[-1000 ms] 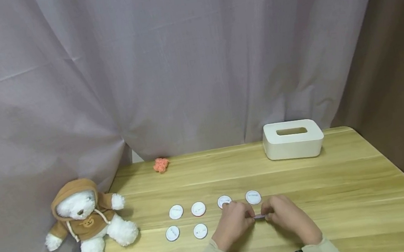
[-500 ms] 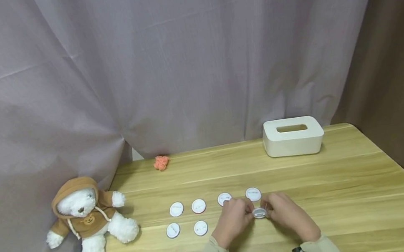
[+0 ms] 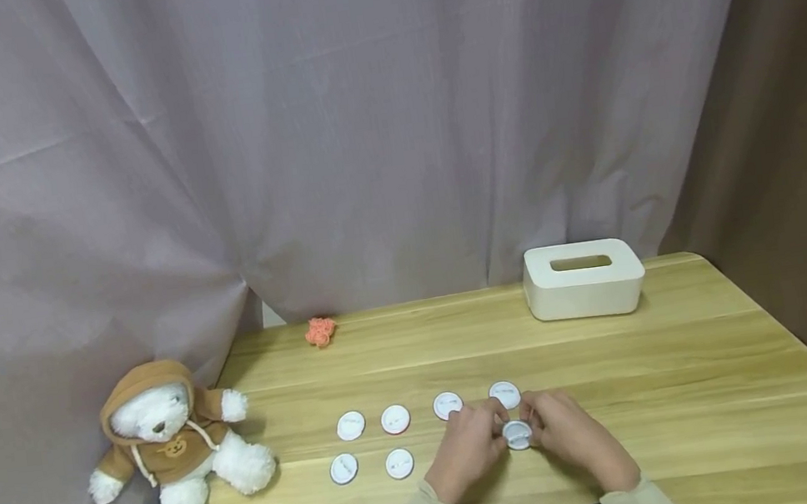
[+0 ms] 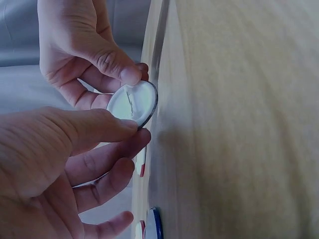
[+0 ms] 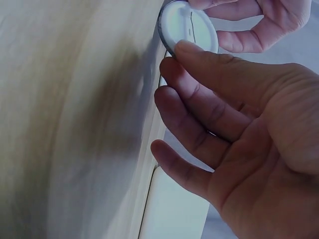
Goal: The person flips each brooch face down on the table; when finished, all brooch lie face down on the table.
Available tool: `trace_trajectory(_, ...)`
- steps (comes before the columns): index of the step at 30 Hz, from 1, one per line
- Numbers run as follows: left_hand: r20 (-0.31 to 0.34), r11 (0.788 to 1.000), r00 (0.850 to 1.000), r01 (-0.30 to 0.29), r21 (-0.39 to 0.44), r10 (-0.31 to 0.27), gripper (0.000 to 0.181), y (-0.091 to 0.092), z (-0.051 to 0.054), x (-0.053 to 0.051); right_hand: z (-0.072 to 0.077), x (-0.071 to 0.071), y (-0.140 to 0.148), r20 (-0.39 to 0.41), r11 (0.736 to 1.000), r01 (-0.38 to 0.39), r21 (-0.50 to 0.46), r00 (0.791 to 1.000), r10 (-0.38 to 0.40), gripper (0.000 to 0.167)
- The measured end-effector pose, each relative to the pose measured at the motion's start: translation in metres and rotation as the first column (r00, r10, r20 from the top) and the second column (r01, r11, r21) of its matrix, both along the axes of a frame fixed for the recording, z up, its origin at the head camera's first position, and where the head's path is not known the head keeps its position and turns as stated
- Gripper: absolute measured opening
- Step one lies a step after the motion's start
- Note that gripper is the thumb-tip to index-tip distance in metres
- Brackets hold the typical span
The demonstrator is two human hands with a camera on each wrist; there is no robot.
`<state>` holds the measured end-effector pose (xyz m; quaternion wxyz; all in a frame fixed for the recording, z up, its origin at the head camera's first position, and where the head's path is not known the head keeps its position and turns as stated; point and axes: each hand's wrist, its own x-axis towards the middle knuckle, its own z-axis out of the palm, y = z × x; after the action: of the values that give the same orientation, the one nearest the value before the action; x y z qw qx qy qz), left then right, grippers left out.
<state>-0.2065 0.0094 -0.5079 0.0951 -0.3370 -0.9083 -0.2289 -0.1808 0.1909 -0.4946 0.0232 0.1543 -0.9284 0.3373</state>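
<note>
Between my two hands I hold a round pin-back button badge (image 3: pixel 518 435), its white back and metal pin turned toward me. My left hand (image 3: pixel 470 444) pinches one edge with thumb and index finger, as the left wrist view shows on the badge (image 4: pixel 133 103). On the opposite edge my right hand (image 3: pixel 573 437) pinches it the same way; its thumb lies on the badge (image 5: pixel 182 25) in the right wrist view. Just beyond my hands lie two more badges, a left one (image 3: pixel 448 404) and a right one (image 3: pixel 505 394), backs up. The front of the held badge is hidden.
Several badges lie back up at the left, among them a near one (image 3: pixel 399 463) and a far one (image 3: pixel 352 425). A white teddy bear (image 3: pixel 172 457) in a brown hoodie sits at the left. At the back are a coral yarn bundle (image 3: pixel 320 332) and a cream tissue box (image 3: pixel 585 288).
The held badge, seen edge-on a second ago, has tilted so its white back now faces up toward me. Both hands have stayed in nearly the same place.
</note>
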Motion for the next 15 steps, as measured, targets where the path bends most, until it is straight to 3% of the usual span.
trace_trajectory(8,-0.001,1.000,1.000,-0.018,-0.024,0.018,0.025,0.0002,-0.0014,-0.0001,0.0005,-0.0010,-0.0027,-0.037,0.999,0.014,0.041,0.999,-0.012,0.031)
trace_trajectory(15,0.093,0.997,0.994,-0.049,-0.063,0.055,0.030,0.0024,-0.0008,0.0009,-0.0002,-0.0016,-0.0057,0.012,0.997,0.046,0.058,0.999,-0.047,0.034)
